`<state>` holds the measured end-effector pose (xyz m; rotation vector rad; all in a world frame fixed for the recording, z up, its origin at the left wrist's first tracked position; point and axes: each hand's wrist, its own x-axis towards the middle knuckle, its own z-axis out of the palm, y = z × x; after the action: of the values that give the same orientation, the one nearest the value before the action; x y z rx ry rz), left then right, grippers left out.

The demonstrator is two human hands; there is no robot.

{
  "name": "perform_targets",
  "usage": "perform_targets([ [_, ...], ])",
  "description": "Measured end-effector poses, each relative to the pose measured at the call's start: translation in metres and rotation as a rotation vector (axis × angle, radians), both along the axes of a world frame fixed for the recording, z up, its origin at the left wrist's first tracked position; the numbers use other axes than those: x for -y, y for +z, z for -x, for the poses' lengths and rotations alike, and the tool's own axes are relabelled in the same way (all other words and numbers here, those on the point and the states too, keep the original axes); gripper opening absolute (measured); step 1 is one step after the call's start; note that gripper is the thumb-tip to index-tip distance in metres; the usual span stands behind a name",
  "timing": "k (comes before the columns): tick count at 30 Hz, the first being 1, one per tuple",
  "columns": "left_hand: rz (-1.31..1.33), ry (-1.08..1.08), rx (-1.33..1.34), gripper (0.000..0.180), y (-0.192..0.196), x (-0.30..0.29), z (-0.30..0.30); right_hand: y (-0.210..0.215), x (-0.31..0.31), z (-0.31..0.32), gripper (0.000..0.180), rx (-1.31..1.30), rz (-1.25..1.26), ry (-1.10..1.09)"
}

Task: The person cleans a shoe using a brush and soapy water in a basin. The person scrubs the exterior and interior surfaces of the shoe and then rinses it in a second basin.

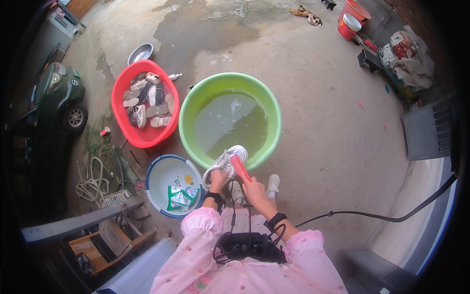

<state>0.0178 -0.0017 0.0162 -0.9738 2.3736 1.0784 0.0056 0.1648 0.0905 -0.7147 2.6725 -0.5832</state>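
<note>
My left hand holds a white sneaker at its opening, over the near rim of a large green tub. Murky water with some foam fills part of the tub. In my right hand is a red-handled scrub brush, its head against the sneaker's upper near the toe. To the left stands a red oval tub with several shoes piled inside. A white basin with a blue rim sits nearer me, holding green and white packets.
Beyond the red tub lies a metal bowl, and a white bottle is beside it. A dark car stands at the left. A black cable runs off to the right. Far off lie a cat and red buckets.
</note>
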Motion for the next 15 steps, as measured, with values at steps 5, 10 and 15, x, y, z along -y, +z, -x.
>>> perform_targets([
  [5,0.058,0.042,-0.208,0.040,-0.003,-0.004,0.001,-0.011,0.012,0.025,0.037,-0.033,-0.017,-0.029],
  [10,0.049,0.006,-0.009,0.041,-0.002,-0.001,0.003,-0.011,0.004,0.016,0.038,-0.014,-0.030,-0.033],
  [15,0.116,-0.016,0.002,0.041,0.000,-0.001,0.002,0.003,-0.019,0.007,0.038,0.028,-0.089,0.032],
])
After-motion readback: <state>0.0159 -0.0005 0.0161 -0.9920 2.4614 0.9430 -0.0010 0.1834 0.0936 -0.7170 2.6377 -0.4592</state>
